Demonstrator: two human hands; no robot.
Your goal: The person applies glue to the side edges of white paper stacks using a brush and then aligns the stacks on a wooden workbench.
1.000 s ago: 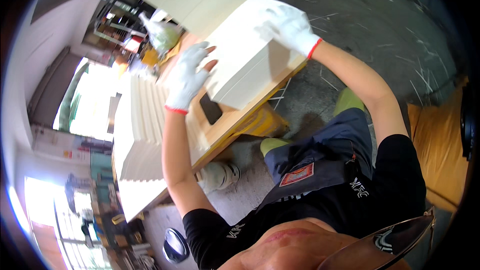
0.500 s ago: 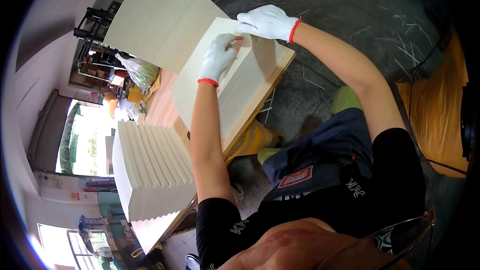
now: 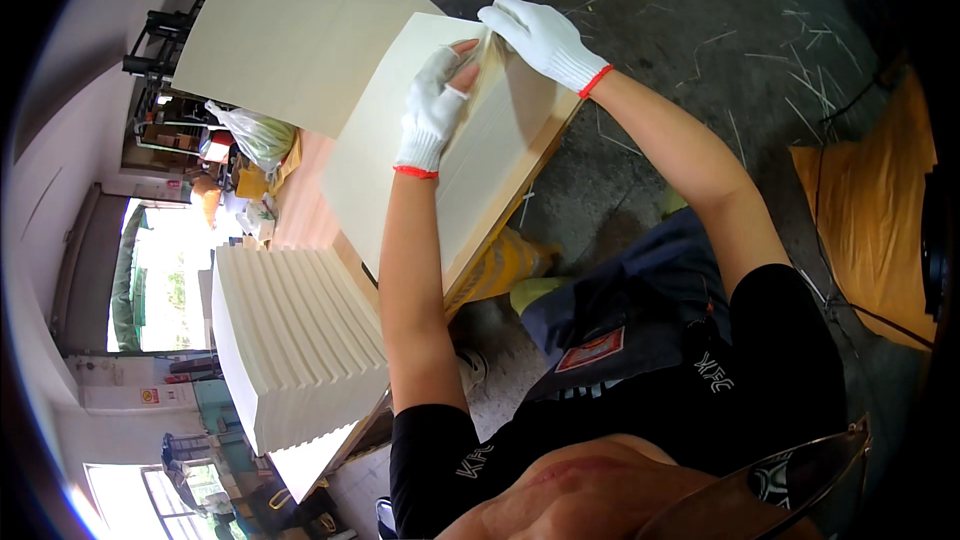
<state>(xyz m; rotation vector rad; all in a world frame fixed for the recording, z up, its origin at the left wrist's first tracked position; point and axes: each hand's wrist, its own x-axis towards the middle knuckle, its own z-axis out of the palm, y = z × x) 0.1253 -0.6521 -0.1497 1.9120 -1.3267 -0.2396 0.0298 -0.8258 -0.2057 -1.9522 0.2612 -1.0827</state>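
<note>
The person's left hand [image 3: 432, 105], in a white knit glove with a red cuff and cut-off fingertips, now pinches the far corner of the top cream sheet [image 3: 400, 140] between bare thumb and forefinger. The right hand [image 3: 540, 35], gloved the same way, has come in right beside it and closes on the same corner, its fingers curled over the sheet's edge. A second ago the two hands lay flat and well apart on the pile; half a second ago they were drawing together at this corner. They have gone from pressing the paper to picking at one edge, and the top sheet looks to be separating from those under it, judging by the thin shadowed lip below the fingers.

The sheet lies on a pile of like sheets [image 3: 500, 150] resting on the wooden tabletop [image 3: 520, 175], its far end raised against a larger pale board [image 3: 290, 30]. To the left, a fanned stack of cream paper [image 3: 295, 340] sits on the same tabletop, apart from the hands. The grey concrete floor [image 3: 680, 40] carries scattered thin strips.
</note>
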